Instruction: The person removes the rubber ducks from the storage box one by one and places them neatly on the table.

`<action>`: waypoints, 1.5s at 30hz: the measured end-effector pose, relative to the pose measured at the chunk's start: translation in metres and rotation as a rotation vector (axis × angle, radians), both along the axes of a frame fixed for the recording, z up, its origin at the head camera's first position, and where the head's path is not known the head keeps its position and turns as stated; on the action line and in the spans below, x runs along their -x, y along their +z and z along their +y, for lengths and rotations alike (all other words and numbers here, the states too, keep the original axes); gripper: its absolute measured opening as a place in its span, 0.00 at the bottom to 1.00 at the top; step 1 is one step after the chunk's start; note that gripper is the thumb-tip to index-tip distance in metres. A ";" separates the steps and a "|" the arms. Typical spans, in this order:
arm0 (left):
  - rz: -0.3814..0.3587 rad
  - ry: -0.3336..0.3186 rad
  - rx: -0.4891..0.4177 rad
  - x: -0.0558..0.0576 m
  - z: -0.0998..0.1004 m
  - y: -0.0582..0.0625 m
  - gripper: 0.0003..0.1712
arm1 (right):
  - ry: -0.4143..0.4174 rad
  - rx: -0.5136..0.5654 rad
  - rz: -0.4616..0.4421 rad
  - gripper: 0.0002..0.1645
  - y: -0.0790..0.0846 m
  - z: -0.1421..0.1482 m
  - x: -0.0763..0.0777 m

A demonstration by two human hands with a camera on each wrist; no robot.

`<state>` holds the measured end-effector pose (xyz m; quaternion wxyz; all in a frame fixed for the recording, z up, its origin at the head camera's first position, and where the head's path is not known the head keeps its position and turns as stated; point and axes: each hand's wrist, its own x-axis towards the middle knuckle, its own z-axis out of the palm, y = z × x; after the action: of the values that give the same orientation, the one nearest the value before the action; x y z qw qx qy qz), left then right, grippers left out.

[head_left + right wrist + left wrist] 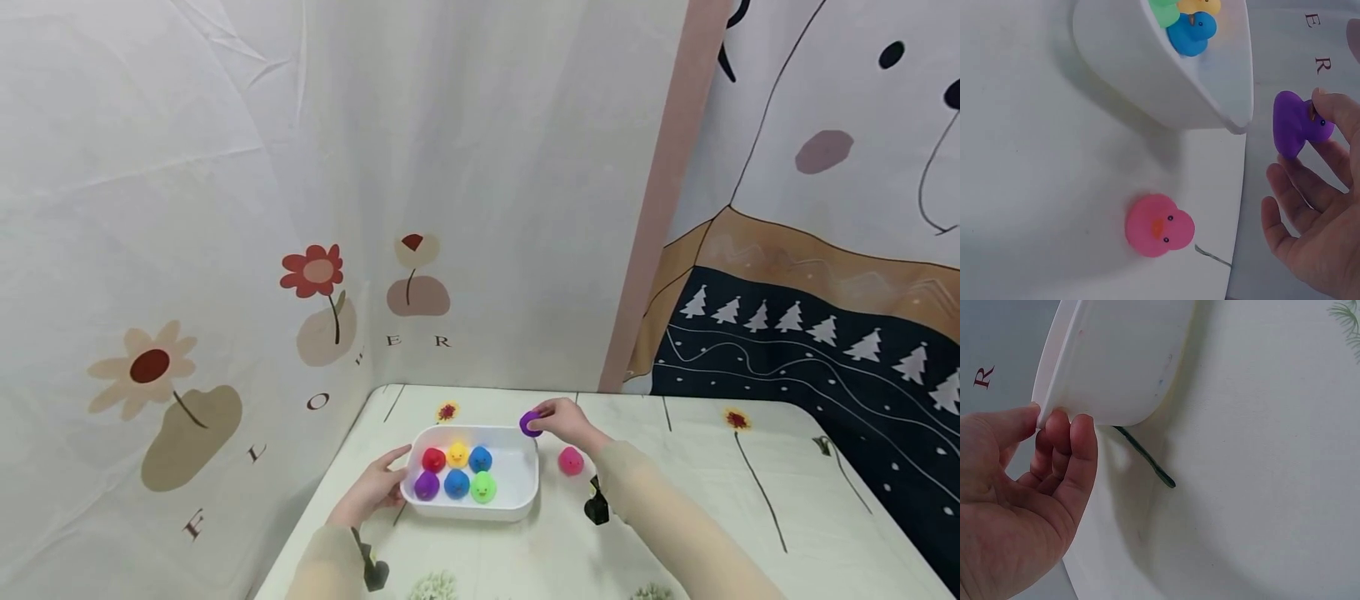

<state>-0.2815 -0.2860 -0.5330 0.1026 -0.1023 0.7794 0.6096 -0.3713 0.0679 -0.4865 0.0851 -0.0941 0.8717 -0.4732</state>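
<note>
My left hand (372,490) pinches the rim of a white plastic tub (1116,362) at its left end, with the thumb on the edge and the fingers curled below it. My right hand (567,422) holds a purple rubber duck (1300,125) between thumb and fingertips, above the tub's back right corner. Several rubber ducks sit in the left and middle of the tub: a red one (433,460), a yellow one (457,454), a green one (483,487), another purple one (427,486) and two blue ones. A pink duck (1154,225) stands on the table right of the tub.
The table (697,500) wears a pale cloth printed with flowers. White curtains (487,167) with flower and letter prints hang behind and to the left. A dark band with white trees (810,333) runs along the right backdrop. Black devices (597,504) are strapped at both wrists.
</note>
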 end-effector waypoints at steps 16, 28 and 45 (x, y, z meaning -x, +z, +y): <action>-0.001 -0.007 0.046 -0.001 0.000 -0.003 0.31 | -0.043 -0.022 0.007 0.18 -0.003 0.034 0.001; -0.013 -0.009 0.058 0.000 -0.002 -0.003 0.32 | -0.061 -0.022 0.010 0.19 -0.005 0.056 -0.001; -0.003 -0.007 0.046 0.000 -0.001 -0.001 0.31 | -0.091 -0.053 0.009 0.20 -0.006 0.082 -0.008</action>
<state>-0.2817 -0.2868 -0.5343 0.1033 -0.1028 0.7932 0.5912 -0.3632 0.1499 -0.4929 0.0621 -0.0543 0.8877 -0.4529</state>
